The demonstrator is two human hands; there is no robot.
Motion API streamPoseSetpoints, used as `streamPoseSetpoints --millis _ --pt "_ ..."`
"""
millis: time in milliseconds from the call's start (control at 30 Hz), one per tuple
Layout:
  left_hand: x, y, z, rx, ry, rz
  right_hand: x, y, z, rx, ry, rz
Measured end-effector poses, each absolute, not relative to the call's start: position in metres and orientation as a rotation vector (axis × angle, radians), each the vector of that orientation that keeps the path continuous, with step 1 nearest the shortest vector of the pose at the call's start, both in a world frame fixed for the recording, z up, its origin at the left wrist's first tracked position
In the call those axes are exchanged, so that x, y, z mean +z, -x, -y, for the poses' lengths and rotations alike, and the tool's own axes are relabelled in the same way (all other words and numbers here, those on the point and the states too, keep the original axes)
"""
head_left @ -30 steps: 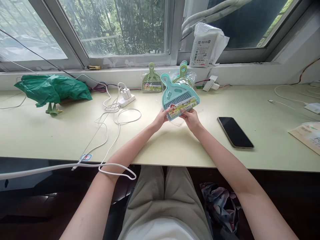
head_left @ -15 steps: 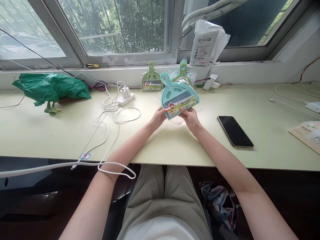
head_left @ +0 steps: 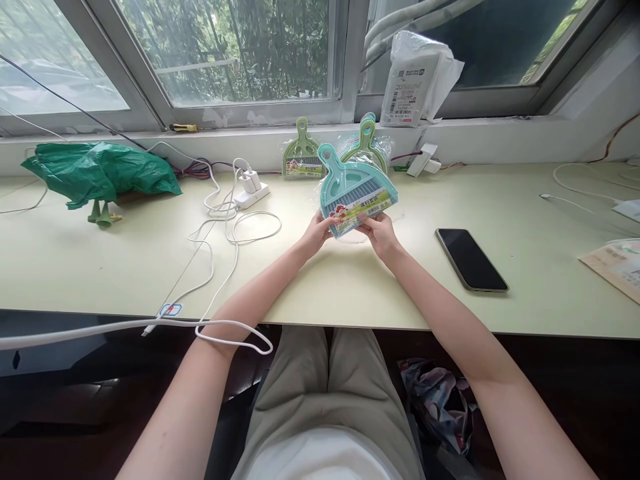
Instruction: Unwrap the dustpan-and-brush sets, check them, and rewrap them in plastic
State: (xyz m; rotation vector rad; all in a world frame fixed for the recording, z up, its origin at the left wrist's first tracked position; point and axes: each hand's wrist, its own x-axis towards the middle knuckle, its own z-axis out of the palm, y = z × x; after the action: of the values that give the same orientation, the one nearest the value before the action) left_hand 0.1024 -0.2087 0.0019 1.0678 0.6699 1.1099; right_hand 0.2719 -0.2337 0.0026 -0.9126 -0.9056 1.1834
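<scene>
Both hands hold up a packaged teal mini dustpan-and-brush set [head_left: 354, 189] over the pale desk [head_left: 100, 260]. My left hand [head_left: 320, 234] pinches its lower left corner and my right hand [head_left: 380, 233] grips its lower right edge by the printed label. The set stands nearly upright, handle tilted to the upper left. Behind it, against the wall, lean a green packaged set [head_left: 301, 155] and a stack of similar sets [head_left: 367, 143] in clear wrap.
A black phone [head_left: 471, 259] lies to the right. White charger cables [head_left: 225, 227] and a plug [head_left: 250, 189] sprawl at left, beside a green plastic bag [head_left: 100, 173]. A white packet [head_left: 413, 83] stands on the sill. A paper packet [head_left: 617, 267] lies far right.
The teal set and both hands have shifted very slightly up and back in view; the grip is the same.
</scene>
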Motion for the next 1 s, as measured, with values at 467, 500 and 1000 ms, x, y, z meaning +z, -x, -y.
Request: streamPoseSetpoints --millis 467,500,1000 --pt "0.002 -0.099 0.206 1.095 -1.09 -0.755 -0.001 -0.281 0.227 1.336 0.987 0.981" --pt "0.002 -0.098 0.206 1.094 -1.088 -0.751 -0.001 -0.281 0.227 1.339 0.989 0.986" --pt "0.003 -0.097 0.208 1.075 -1.128 -0.733 -0.004 -0.282 0.225 1.336 0.957 0.943"
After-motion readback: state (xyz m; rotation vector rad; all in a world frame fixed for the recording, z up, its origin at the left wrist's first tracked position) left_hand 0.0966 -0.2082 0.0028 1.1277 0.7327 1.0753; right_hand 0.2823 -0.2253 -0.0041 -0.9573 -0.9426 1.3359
